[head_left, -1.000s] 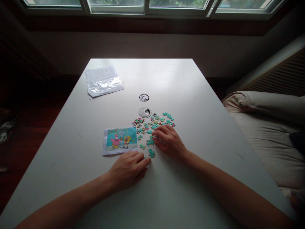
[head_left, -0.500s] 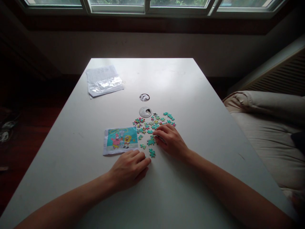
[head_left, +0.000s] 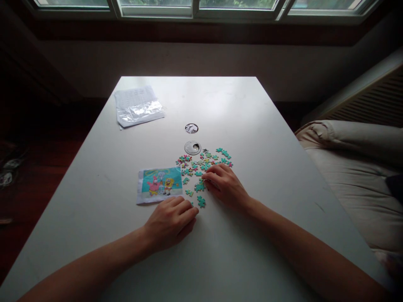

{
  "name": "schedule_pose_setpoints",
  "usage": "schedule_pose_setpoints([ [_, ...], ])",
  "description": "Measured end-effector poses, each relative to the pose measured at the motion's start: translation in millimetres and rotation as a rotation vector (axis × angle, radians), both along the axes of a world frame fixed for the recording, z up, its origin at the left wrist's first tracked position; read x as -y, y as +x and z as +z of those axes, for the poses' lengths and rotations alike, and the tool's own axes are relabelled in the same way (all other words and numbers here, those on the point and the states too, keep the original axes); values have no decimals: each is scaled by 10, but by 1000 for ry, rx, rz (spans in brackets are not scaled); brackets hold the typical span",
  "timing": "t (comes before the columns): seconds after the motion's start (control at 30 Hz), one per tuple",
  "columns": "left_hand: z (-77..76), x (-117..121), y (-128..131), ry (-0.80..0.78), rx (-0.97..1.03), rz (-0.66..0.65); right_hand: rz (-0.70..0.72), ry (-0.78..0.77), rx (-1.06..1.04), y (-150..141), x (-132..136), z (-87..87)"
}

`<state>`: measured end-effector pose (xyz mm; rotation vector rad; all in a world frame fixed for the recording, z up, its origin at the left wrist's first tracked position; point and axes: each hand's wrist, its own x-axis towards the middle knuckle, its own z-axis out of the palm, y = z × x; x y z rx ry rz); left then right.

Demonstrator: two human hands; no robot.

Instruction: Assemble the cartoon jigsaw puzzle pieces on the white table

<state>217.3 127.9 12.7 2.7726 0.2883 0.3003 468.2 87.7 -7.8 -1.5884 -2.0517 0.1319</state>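
Several small jigsaw puzzle pieces [head_left: 206, 161], mostly teal with some pink and yellow, lie scattered in the middle of the white table. My right hand [head_left: 225, 184] is at their right side, thumb and fingers closed at the edge of a small joined teal cluster [head_left: 199, 186]. My left hand [head_left: 172, 219] rests on the tabletop with curled fingers; what is under them is hidden. Just beyond it lies a separate teal clump [head_left: 201, 201]. A cartoon picture sheet [head_left: 160, 184] in clear plastic lies flat, its lower edge near my left knuckles.
Papers with a clear plastic bag [head_left: 140, 107] lie at the table's far left. Two round openings [head_left: 192, 147] are set into the white table [head_left: 233, 109] beyond the pieces. A padded beige seat [head_left: 349, 184] stands along the right side, and a window [head_left: 195, 11] is ahead.
My left hand has drawn back slightly, and a bit of teal shows more plainly beside its fingers. My right hand stays almost still at the cluster.
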Motion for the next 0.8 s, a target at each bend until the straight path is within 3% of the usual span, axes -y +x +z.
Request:
schedule_pose_setpoints([
  [0.17, 14, -26, -16, 24, 54, 114, 55, 9, 46, 224, -25, 108],
  [0.27, 24, -52, -16, 48, 79, 197, 17, 32, 58, 416, -26, 204],
  [0.5, -7, -52, -6, 32, 64, 211, 11, -19, 68, 617, 8, 360],
  [0.63, -23, -47, -12, 7, 28, 136, 9, -54, 51, 572, 15, 337],
  [0.8, -4, -22, -9, 24, -34, -132, 79, -86, 63, 342, 16, 198],
])
